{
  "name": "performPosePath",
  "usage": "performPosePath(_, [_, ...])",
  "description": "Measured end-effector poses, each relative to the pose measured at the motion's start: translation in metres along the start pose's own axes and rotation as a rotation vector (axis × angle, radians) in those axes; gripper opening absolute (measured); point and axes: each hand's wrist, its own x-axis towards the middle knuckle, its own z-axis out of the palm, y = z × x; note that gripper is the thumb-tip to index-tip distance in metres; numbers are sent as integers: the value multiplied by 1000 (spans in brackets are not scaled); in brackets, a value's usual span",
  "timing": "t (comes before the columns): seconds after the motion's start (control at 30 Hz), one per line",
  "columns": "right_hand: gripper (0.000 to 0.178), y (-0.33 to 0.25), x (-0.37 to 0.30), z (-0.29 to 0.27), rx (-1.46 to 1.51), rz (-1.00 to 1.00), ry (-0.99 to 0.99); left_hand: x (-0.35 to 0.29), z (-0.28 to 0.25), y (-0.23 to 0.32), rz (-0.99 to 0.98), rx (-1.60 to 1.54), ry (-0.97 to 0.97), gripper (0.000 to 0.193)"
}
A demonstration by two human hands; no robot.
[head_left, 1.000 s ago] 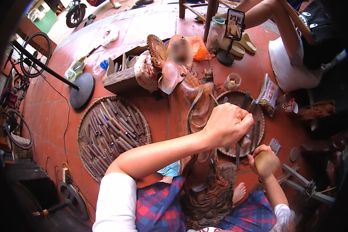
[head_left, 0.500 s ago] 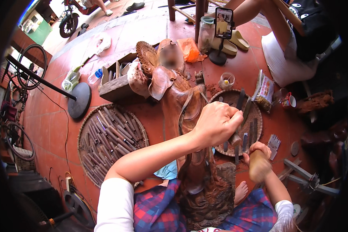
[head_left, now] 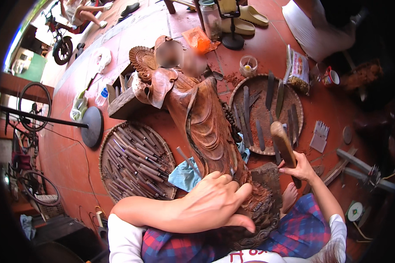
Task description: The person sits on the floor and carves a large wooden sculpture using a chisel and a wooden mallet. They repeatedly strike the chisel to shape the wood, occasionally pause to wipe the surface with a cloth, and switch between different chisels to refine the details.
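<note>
A carved wooden statue (head_left: 206, 127) leans lengthwise between my knees, its robe and fan-like carving facing up. My left hand (head_left: 217, 201) is closed over the statue's lower part, thumb stretched out. From under its knuckles a grey chisel (head_left: 188, 161) points toward the far left; its handle is hidden by the hand. My right hand (head_left: 300, 168) grips a rounded wooden mallet (head_left: 284, 142) near its lower end, beside the statue, with the thick end raised. A light blue cloth (head_left: 184, 176) lies left of the statue.
A round basket (head_left: 102, 153) at left holds many chisels. Another basket (head_left: 300, 103) at right holds flat blades and rasps. A wooden box (head_left: 127, 104), a phone stand (head_left: 232, 41), a bag (head_left: 297, 70) and a metal frame (head_left: 366, 168) surround the statue.
My left hand has come down and nearer, from above the right basket to the statue's lower part. The mallet in my right hand has swung upright. The view has shifted.
</note>
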Motion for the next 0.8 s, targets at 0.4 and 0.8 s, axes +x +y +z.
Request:
performPosePath(0.4, [65, 58, -9, 26, -163, -223, 49, 0, -23, -3, 52, -175, -289, 38])
performPosePath(0.8, [58, 53, -2, 22, -266, -172, -127, 37, -2, 4, 329, -116, -253, 31])
